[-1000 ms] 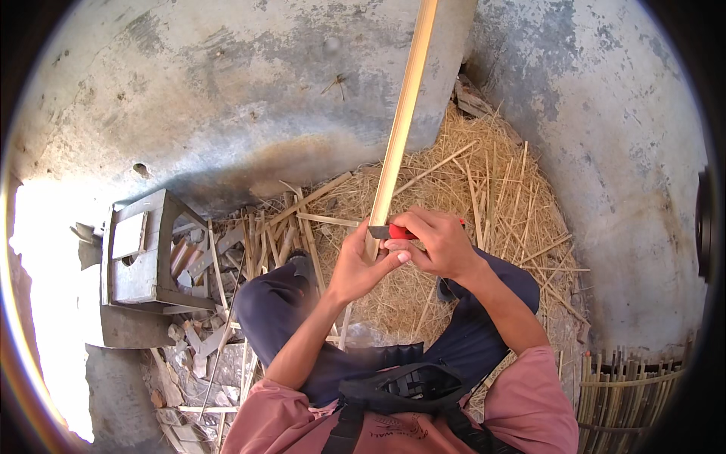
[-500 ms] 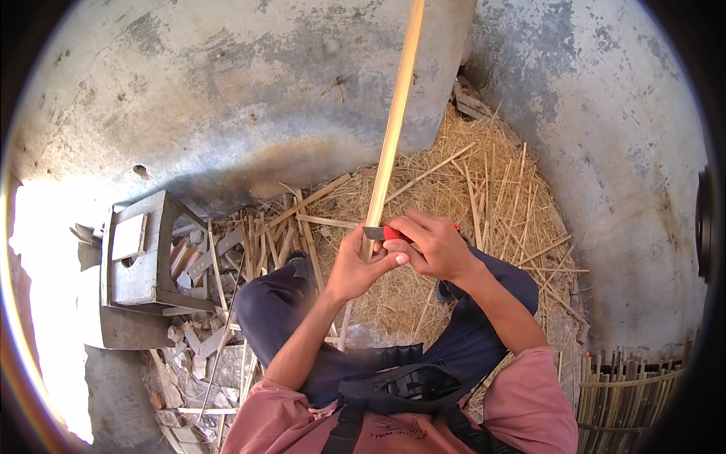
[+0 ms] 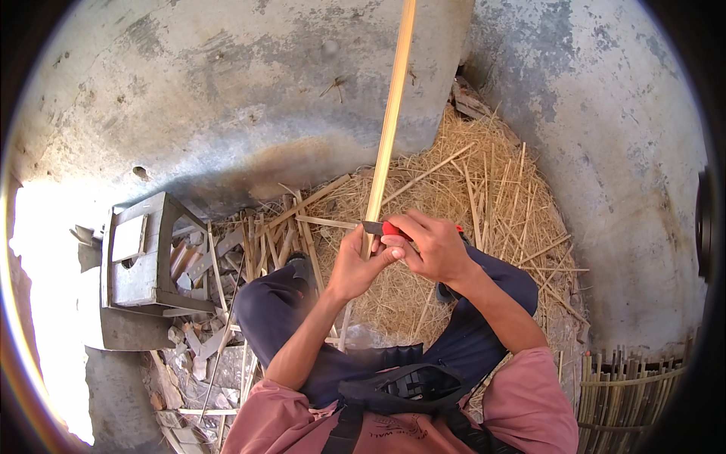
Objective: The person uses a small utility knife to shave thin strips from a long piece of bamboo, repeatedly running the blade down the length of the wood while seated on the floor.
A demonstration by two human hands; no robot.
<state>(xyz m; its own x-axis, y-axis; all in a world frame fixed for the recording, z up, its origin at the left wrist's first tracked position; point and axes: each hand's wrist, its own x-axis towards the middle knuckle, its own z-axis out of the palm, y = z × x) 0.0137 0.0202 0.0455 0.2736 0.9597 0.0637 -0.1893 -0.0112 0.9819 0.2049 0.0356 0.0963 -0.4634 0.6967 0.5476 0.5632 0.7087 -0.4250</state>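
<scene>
One pouch (image 3: 361, 390) holds dark gear (image 3: 412, 385); left hand (image 3: 354, 268) grips strip (image 3: 392, 113), right hand (image 3: 439, 246) knife (image 3: 373, 227).

Worn on my head, the fisheye camera looks down from above and behind my fingers (image 3: 410, 220), near them, yet wide enough to take in my forearms (image 3: 306, 340) behind and the wall (image 3: 249, 83) beyond.

My left hand (image 3: 357, 265) grips a long, narrow, pale-yellow wooden strip (image 3: 390, 129), while my right hand (image 3: 440, 248) holds a red-handled knife (image 3: 392, 229), its dark flat blade (image 3: 373, 227) across the strip. Dry golden straw (image 3: 397, 303) lies between my dark-trousered legs (image 3: 272, 312), and weathered grey wooden furniture (image 3: 140, 286) sits to my left.
</scene>
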